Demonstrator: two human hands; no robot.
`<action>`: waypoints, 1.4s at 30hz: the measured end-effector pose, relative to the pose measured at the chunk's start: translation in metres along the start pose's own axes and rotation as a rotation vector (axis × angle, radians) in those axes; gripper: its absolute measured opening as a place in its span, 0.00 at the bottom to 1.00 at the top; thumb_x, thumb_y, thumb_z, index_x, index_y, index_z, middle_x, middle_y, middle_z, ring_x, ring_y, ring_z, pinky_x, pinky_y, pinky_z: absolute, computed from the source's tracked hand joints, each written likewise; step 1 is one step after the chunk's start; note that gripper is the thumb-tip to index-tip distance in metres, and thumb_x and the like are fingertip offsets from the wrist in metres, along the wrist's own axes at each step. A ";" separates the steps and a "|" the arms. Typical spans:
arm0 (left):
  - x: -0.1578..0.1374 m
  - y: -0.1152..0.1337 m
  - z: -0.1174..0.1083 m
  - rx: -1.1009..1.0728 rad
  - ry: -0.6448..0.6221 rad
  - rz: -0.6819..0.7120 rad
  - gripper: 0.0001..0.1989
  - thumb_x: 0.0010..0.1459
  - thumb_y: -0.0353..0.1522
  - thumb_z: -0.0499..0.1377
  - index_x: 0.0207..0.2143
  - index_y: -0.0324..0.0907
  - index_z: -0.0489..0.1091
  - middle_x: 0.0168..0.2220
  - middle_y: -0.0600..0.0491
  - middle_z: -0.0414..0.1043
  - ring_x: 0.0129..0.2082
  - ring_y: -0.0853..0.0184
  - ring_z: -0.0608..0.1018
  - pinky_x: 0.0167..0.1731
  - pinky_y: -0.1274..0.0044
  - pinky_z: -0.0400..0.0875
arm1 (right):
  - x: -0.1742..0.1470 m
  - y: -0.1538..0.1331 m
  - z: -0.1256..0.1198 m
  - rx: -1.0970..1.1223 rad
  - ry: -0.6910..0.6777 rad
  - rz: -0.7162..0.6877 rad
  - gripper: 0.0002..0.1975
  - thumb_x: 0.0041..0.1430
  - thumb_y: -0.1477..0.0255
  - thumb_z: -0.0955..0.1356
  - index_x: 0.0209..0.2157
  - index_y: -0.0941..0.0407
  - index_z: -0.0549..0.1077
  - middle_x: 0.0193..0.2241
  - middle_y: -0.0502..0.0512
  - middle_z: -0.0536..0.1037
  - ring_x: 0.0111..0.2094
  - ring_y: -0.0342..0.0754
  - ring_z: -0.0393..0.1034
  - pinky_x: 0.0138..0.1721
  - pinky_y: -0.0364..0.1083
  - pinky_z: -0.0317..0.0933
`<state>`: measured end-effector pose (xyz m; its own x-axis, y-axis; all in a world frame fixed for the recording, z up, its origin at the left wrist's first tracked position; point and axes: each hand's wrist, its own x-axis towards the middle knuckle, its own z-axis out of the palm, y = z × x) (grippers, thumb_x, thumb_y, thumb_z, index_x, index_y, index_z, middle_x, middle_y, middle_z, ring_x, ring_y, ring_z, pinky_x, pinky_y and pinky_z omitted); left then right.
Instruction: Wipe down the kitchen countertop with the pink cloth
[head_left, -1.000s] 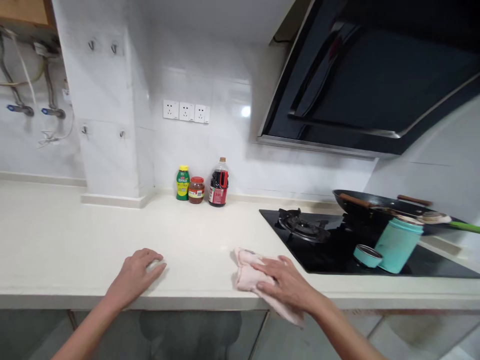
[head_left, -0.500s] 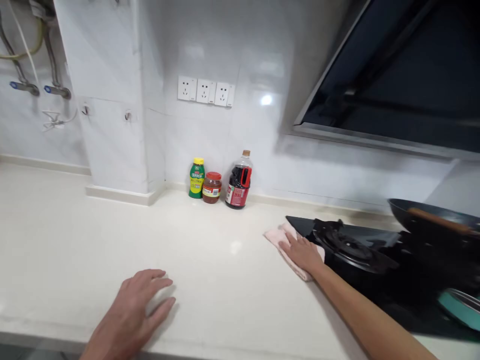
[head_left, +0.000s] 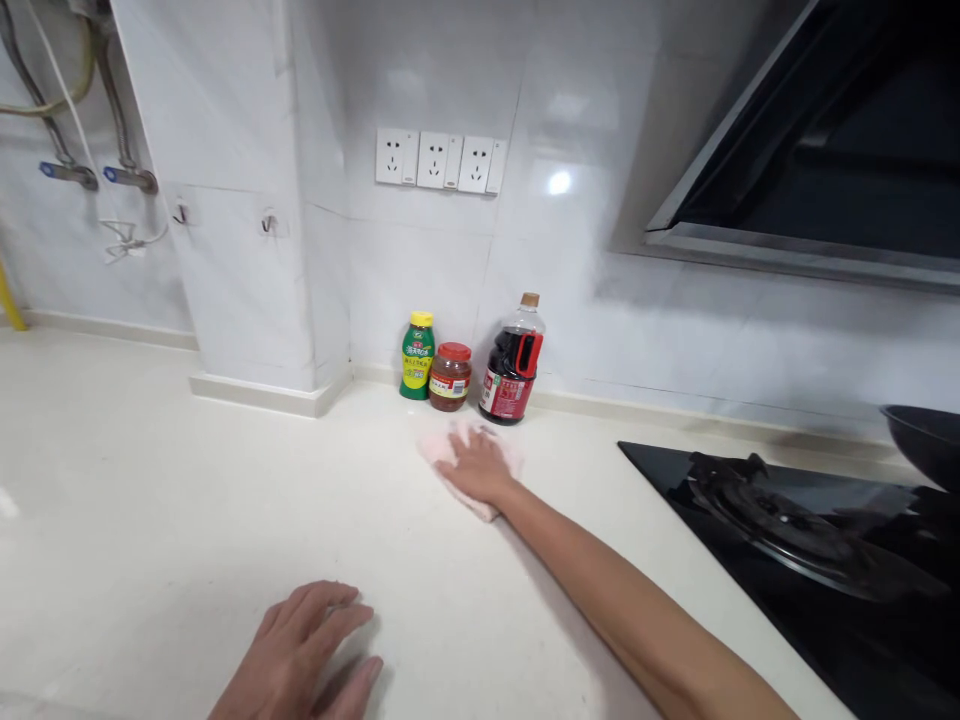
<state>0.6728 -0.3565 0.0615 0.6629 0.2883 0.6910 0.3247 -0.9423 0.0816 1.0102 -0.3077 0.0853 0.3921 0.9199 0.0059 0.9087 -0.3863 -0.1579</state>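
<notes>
My right hand [head_left: 480, 468] lies flat with spread fingers on a pale pink cloth [head_left: 469, 500], pressing it to the white countertop [head_left: 225, 520]. Just behind the cloth stand a green squeeze bottle [head_left: 417, 358] with a yellow cap, a red-lidded jar [head_left: 450, 380] of reddish-brown contents and a large bottle of dark sauce [head_left: 511, 365] with a red handle. A small gap seems to separate the fingertips from the jar and dark bottle. Low in view, my left hand [head_left: 300, 650] hovers over or rests on the counter, loosely curved, fingers apart, holding nothing.
To the right is a black gas hob [head_left: 720, 530] with a burner grate [head_left: 780, 520] and a dark wok [head_left: 926, 440]. A range hood [head_left: 825, 160] overhangs it. A wall pillar [head_left: 240, 300] juts onto the counter at left. Sockets [head_left: 439, 160] line the wall.
My right hand has swept the cloth left, from the hob's edge to in front of the bottles and jar. The view has shifted right. My left hand stays low and empty.
</notes>
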 end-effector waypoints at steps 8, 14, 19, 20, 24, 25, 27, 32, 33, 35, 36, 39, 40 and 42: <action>-0.007 -0.010 0.008 -0.078 0.109 -0.114 0.14 0.62 0.42 0.59 0.49 0.51 0.72 0.46 0.53 0.78 0.45 0.65 0.81 0.44 0.77 0.78 | -0.101 -0.075 0.006 0.196 -0.147 -0.741 0.35 0.66 0.43 0.59 0.69 0.42 0.52 0.72 0.53 0.37 0.70 0.61 0.28 0.68 0.62 0.33; -0.006 -0.011 0.005 -0.122 0.097 -0.169 0.12 0.62 0.44 0.58 0.44 0.50 0.75 0.43 0.53 0.79 0.42 0.65 0.81 0.42 0.76 0.78 | -0.088 0.043 -0.003 0.012 0.040 -0.422 0.28 0.70 0.52 0.57 0.66 0.47 0.60 0.68 0.49 0.55 0.69 0.50 0.42 0.69 0.52 0.35; -0.008 -0.009 0.006 -0.143 0.059 -0.211 0.12 0.63 0.43 0.57 0.44 0.50 0.75 0.44 0.52 0.78 0.45 0.63 0.80 0.44 0.72 0.78 | -0.107 0.170 -0.019 -0.152 0.117 0.211 0.28 0.70 0.57 0.54 0.67 0.50 0.58 0.69 0.53 0.52 0.68 0.56 0.44 0.67 0.58 0.42; -0.008 -0.009 0.006 -0.147 0.049 -0.214 0.12 0.63 0.43 0.58 0.44 0.50 0.75 0.45 0.51 0.78 0.45 0.62 0.80 0.44 0.71 0.77 | -0.116 0.185 -0.022 -0.164 0.128 0.290 0.29 0.70 0.58 0.54 0.67 0.52 0.58 0.69 0.56 0.52 0.68 0.59 0.44 0.66 0.61 0.42; -0.009 -0.008 0.007 -0.153 0.000 -0.218 0.11 0.63 0.41 0.58 0.45 0.50 0.75 0.46 0.51 0.77 0.46 0.61 0.79 0.44 0.69 0.76 | -0.141 0.197 -0.017 -0.207 0.145 0.450 0.31 0.70 0.56 0.53 0.68 0.55 0.55 0.68 0.63 0.51 0.68 0.63 0.44 0.65 0.63 0.41; -0.008 -0.007 0.006 -0.158 -0.012 -0.221 0.11 0.63 0.41 0.57 0.44 0.50 0.75 0.46 0.51 0.77 0.46 0.61 0.79 0.44 0.69 0.76 | -0.144 0.188 -0.013 -0.211 0.137 0.450 0.31 0.70 0.56 0.53 0.69 0.54 0.54 0.69 0.62 0.51 0.68 0.63 0.44 0.65 0.63 0.42; -0.007 -0.006 0.006 -0.170 -0.017 -0.235 0.12 0.63 0.41 0.57 0.44 0.50 0.76 0.46 0.50 0.77 0.47 0.61 0.78 0.45 0.67 0.76 | -0.150 0.159 -0.003 -0.206 0.111 0.412 0.32 0.70 0.53 0.53 0.70 0.52 0.51 0.69 0.60 0.50 0.68 0.64 0.43 0.65 0.64 0.42; -0.007 -0.008 0.009 -0.204 0.035 -0.290 0.15 0.62 0.44 0.56 0.43 0.48 0.77 0.47 0.48 0.76 0.49 0.58 0.78 0.48 0.63 0.75 | -0.196 0.038 0.009 -0.033 0.011 -0.038 0.34 0.68 0.47 0.57 0.70 0.45 0.50 0.71 0.56 0.41 0.70 0.67 0.30 0.66 0.68 0.33; -0.007 -0.009 0.011 -0.213 0.045 -0.295 0.15 0.62 0.45 0.56 0.42 0.48 0.77 0.47 0.47 0.76 0.49 0.58 0.77 0.48 0.63 0.75 | -0.209 0.013 0.008 0.023 -0.029 -0.165 0.35 0.67 0.45 0.57 0.70 0.44 0.49 0.71 0.55 0.39 0.70 0.67 0.28 0.66 0.69 0.31; -0.008 -0.013 0.012 -0.232 0.059 -0.296 0.17 0.62 0.46 0.57 0.43 0.47 0.78 0.47 0.47 0.76 0.49 0.58 0.77 0.50 0.62 0.75 | -0.233 -0.027 0.006 0.130 -0.099 -0.407 0.35 0.67 0.45 0.58 0.70 0.41 0.47 0.71 0.53 0.37 0.70 0.66 0.25 0.66 0.70 0.29; -0.008 -0.014 0.012 -0.240 0.061 -0.298 0.17 0.62 0.46 0.56 0.43 0.47 0.78 0.47 0.46 0.76 0.49 0.58 0.77 0.50 0.62 0.74 | -0.242 -0.040 0.005 0.172 -0.128 -0.516 0.35 0.67 0.46 0.59 0.70 0.41 0.47 0.71 0.52 0.37 0.70 0.65 0.25 0.66 0.69 0.28; -0.006 -0.015 0.009 -0.258 0.057 -0.312 0.19 0.62 0.48 0.55 0.43 0.47 0.78 0.46 0.47 0.77 0.48 0.58 0.78 0.50 0.63 0.75 | -0.246 -0.050 0.000 0.236 -0.149 -0.690 0.32 0.68 0.48 0.60 0.69 0.40 0.51 0.71 0.51 0.44 0.70 0.62 0.31 0.67 0.68 0.31; -0.005 -0.014 0.007 -0.259 0.051 -0.323 0.19 0.62 0.48 0.55 0.42 0.47 0.78 0.46 0.47 0.77 0.48 0.58 0.78 0.50 0.63 0.75 | -0.241 -0.044 -0.002 0.223 -0.140 -0.685 0.30 0.68 0.48 0.61 0.68 0.39 0.54 0.70 0.50 0.47 0.70 0.61 0.34 0.67 0.67 0.33; -0.003 -0.012 0.004 -0.254 0.039 -0.350 0.20 0.62 0.49 0.55 0.41 0.47 0.78 0.46 0.47 0.77 0.48 0.58 0.78 0.50 0.64 0.75 | -0.226 -0.022 -0.007 0.143 -0.089 -0.511 0.27 0.68 0.48 0.62 0.65 0.38 0.60 0.69 0.48 0.52 0.69 0.60 0.41 0.68 0.63 0.38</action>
<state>0.6695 -0.3457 0.0557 0.5152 0.5955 0.6164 0.3458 -0.8025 0.4862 0.9028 -0.5081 0.0942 -0.1142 0.9929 0.0343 0.9497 0.1192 -0.2896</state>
